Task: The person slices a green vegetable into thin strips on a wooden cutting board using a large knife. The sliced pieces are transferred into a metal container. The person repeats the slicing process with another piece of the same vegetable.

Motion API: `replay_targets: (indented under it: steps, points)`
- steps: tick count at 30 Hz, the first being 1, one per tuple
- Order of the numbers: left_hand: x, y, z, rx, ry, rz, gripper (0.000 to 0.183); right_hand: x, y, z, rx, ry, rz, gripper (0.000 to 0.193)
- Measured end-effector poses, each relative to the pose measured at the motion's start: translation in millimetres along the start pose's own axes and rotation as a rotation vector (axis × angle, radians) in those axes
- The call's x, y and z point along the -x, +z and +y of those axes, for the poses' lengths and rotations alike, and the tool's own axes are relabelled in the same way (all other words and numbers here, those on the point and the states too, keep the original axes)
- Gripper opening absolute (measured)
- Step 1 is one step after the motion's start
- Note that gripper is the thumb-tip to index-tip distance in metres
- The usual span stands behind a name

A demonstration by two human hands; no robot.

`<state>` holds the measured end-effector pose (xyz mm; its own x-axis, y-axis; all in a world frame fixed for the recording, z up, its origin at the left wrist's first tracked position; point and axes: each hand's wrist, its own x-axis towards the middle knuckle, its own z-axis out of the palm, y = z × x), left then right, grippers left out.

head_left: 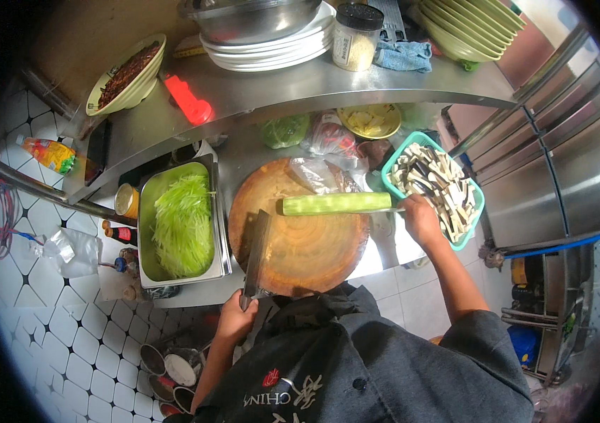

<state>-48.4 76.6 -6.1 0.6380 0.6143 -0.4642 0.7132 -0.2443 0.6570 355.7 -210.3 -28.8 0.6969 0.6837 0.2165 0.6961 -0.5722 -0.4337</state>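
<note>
Wooden and round, a thick chopping block sits on a steel counter, its face ringed with worn grain. Over its left part lies the blade of a cleaver, the handle gripped in the closed left hand. The right hand is clamped on the right end of a peeled green stalk, which stretches across the block's upper right; whether it touches the wood I cannot tell. Left of the block, a steel pan holds pale-green shreds; to the right, a turquoise basket holds eggplant strips. Above runs a steel shelf bearing stacked white plates and green bowls. White tiles with dark corner diamonds cover the floor at left; steel doors stand at right.
</note>
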Motion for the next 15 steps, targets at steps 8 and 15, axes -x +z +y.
replay_targets:
  steps: [8,15]
  points:
    - [-1.3,2.1,-7.3,0.023,-0.010,-0.037,0.033,-4.2,39.0,7.8,-0.633,0.408,-0.164,0.068]
    - [-0.1,0.7,-9.2,0.005,0.024,-0.012,0.032,-65.4,39.1,-23.7,-0.303,0.211,-0.298,0.075]
